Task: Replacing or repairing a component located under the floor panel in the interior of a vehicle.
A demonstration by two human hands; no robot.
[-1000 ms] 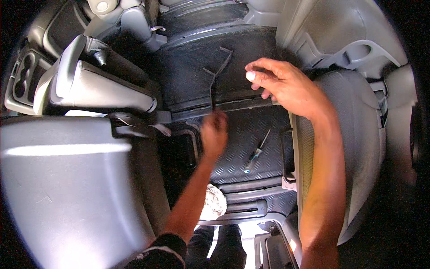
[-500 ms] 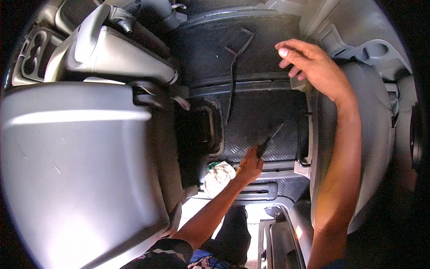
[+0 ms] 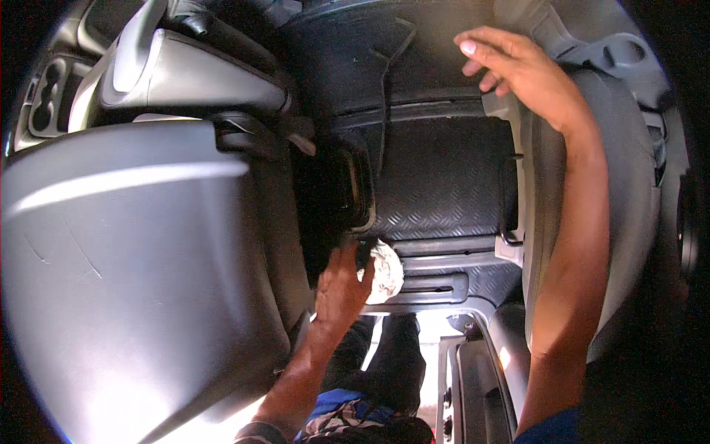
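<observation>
As fingers of the left hand curl by a dark object, pinching or not I can't tell, at the white cloth's left edge, the right hand hangs beyond-right of the cloth, fingers parted, empty, arm likely propped on the grey seat for balance.

A pale, crumpled, roughly rounded bundle that looks like cloth, its left side partly hidden, lies at the left part of the black patterned floor's door-side edge, with a small dark object, too blurred to identify, overlapping its upper left.
</observation>
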